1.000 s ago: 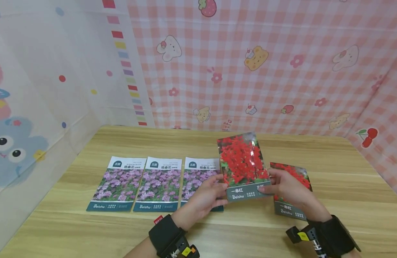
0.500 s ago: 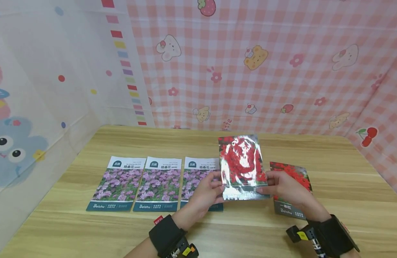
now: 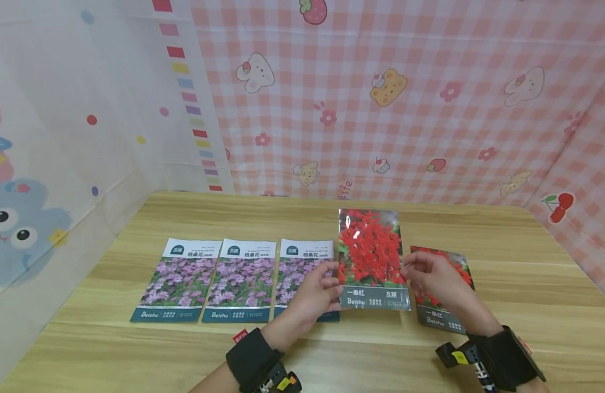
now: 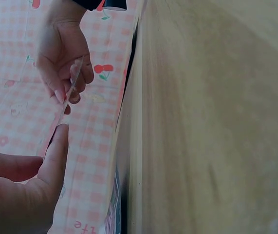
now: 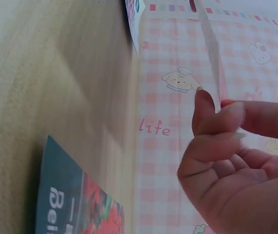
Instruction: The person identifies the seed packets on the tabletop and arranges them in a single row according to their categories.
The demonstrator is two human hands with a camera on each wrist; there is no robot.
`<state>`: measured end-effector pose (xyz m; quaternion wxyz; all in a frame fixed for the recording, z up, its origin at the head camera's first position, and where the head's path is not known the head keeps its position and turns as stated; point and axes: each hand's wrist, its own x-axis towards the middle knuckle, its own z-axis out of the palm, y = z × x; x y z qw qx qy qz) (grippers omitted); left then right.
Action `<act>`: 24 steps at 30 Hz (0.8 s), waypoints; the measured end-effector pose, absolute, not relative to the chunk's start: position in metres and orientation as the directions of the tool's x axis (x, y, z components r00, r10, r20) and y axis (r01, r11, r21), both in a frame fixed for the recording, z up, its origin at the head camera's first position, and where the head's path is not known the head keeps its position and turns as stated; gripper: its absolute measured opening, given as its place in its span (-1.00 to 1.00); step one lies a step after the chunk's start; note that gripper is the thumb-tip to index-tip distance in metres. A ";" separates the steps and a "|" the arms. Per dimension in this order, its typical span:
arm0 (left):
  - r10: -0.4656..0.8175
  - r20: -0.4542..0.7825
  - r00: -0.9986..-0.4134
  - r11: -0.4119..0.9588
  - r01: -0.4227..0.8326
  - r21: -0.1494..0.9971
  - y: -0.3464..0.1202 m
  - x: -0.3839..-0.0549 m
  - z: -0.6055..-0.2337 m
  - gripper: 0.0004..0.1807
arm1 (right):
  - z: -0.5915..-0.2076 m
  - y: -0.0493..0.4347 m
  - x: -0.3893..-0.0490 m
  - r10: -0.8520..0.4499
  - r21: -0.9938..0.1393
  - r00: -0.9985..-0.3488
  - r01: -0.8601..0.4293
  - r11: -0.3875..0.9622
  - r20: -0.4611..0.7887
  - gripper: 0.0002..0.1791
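Note:
A seed packet with red flowers (image 3: 371, 248) is held up over the table, its front turned toward the head camera. My left hand (image 3: 314, 295) grips its lower left edge between thumb and fingers. At the right edge, my right hand (image 3: 437, 278) pinches the packet with its fingertips. Both wrist views show the packet nearly edge-on; in the right wrist view it is a thin strip (image 5: 213, 53) between thumb and fingers. A second red-flower packet (image 3: 437, 319) lies under my right hand, partly hidden by it. Left of my left hand, a purple-flower packet (image 3: 302, 278) is partly covered.
Two more purple-flower packets, one in the middle (image 3: 238, 284) and one at the far left (image 3: 177, 284), lie in a row with the third. The wooden table (image 3: 184, 355) meets a pink checked cloth (image 3: 356, 136) at the back.
The held packet has gone from leaning left to nearly straight, and glare crossed its front midway. My right fingers have shifted up its right edge, with the thumb off the lower front.

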<state>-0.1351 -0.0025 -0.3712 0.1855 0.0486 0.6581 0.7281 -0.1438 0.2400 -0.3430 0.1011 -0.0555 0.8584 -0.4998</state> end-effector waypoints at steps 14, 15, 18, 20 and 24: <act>0.382 -0.205 -0.901 -0.097 -0.260 0.961 -0.001 -0.132 -0.370 -0.49 | -0.355 0.245 -0.150 -0.195 -0.918 -0.968 0.073 0.390 -0.160 -0.67; 0.384 -0.206 -0.900 -0.093 -0.260 0.961 -0.002 -0.132 -0.370 -0.48 | -0.357 0.246 -0.150 -0.203 -0.921 -0.965 0.077 0.382 -0.165 -0.66; 0.391 -0.214 -0.895 -0.071 -0.261 0.963 -0.003 -0.132 -0.370 -0.46 | -0.361 0.250 -0.151 -0.233 -0.924 -0.957 0.079 0.373 -0.175 -0.66; 0.397 -0.218 -0.891 -0.060 -0.262 0.963 -0.004 -0.132 -0.369 -0.45 | -0.365 0.252 -0.153 -0.249 -0.924 -0.950 0.085 0.372 -0.188 -0.68; 0.419 -0.232 -0.878 -0.070 -0.287 0.955 -0.005 -0.131 -0.365 -0.44 | -0.369 0.254 -0.155 -0.279 -0.925 -0.934 0.114 0.362 -0.224 -0.72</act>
